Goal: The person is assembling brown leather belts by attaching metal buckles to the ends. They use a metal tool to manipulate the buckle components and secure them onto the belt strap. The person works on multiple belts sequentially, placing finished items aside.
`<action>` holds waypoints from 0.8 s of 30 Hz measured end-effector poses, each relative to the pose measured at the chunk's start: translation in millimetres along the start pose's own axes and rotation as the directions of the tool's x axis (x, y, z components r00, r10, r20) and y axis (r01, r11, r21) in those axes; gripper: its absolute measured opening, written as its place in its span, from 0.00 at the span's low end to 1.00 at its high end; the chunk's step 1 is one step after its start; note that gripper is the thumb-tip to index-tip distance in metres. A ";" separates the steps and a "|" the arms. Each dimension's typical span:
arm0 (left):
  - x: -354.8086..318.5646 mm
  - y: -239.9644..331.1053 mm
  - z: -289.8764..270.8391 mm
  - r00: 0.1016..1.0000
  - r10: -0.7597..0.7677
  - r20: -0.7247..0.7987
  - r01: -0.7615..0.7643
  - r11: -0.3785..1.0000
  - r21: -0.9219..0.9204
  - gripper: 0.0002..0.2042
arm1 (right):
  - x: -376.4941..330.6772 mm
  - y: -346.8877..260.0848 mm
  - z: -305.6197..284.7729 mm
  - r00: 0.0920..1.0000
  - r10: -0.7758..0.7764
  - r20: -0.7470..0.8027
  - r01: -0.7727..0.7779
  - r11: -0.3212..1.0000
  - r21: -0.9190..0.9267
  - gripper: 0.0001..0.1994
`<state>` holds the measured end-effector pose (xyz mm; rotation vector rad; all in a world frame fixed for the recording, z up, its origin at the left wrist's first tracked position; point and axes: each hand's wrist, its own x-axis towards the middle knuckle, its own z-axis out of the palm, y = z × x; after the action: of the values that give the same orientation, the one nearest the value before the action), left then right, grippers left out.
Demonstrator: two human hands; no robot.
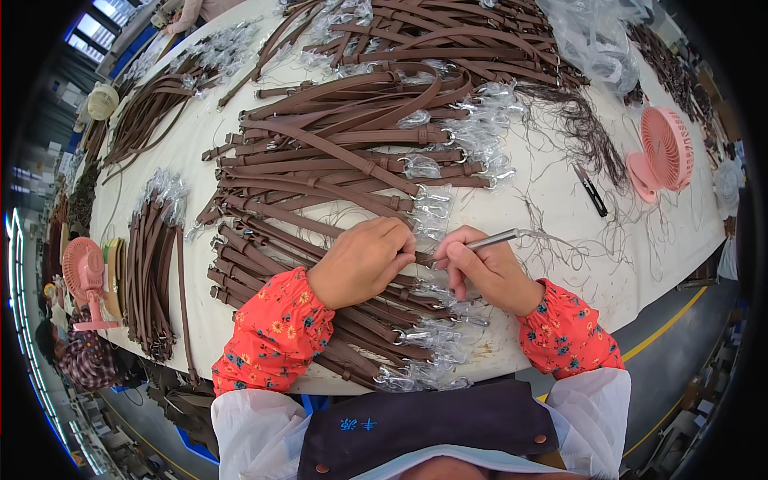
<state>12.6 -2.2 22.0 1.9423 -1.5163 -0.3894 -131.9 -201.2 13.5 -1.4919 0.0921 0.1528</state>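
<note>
My left hand (pixel 364 260) is closed, thumb and fingers pinching a brown strap (pixel 422 258) near its end, over a row of similar straps. Just to its right, my right hand (pixel 490 268) grips a slim silver metal tool (pixel 498 238); its exact kind is unclear. The tool points to the right, away from the strap, while the fingertips hover close to the strap's end. Metal clasps in clear plastic wrapping (pixel 432 210) sit at the right ends of the straps around both hands. The fingers partly hide the held strap.
Brown straps (pixel 336 136) lie piled across the white table (pixel 544 192), with bundles (pixel 152 272) at left. Black-handled snips (pixel 592 192), dark thread (pixel 588 132) and a pink fan (pixel 662 152) are at right. Another pink fan (pixel 84 276) stands left. A person's arm (pixel 186 18) shows far left.
</note>
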 end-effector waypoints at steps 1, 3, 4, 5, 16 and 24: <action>-0.3 -0.6 0.1 1.000 -0.001 -0.001 0.001 1.000 -0.001 0.07 | 0.1 0.0 0.1 1.000 0.001 0.000 -0.001 1.000 -0.001 0.15; -0.6 -1.6 0.0 1.000 -0.020 0.007 0.020 1.000 -0.021 0.07 | 0.1 0.5 -0.1 1.000 -0.002 -0.001 0.002 1.000 0.002 0.15; -0.7 -2.0 0.0 0.999 -0.029 0.011 0.030 0.999 -0.032 0.07 | 0.0 1.1 -0.2 1.000 -0.005 0.001 0.005 1.000 0.005 0.15; -0.7 -2.1 0.6 0.993 -0.111 -0.036 0.110 0.994 -0.026 0.07 | 0.0 1.4 -0.4 1.000 -0.009 0.002 0.009 1.000 0.009 0.15; -1.8 -5.2 0.4 0.996 0.035 -0.079 -0.029 0.997 0.078 0.11 | -0.8 9.5 -2.0 0.979 -0.185 -0.090 0.192 0.979 0.067 0.15; -1.1 -8.3 10.4 0.985 0.153 -0.084 -0.135 0.972 0.191 0.10 | 0.4 7.2 0.5 0.967 -0.175 -0.187 0.192 0.978 0.077 0.14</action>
<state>12.4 -3.1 8.7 1.9436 -1.6670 -0.0909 -132.7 -200.1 6.4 -1.4087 0.1037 -0.1343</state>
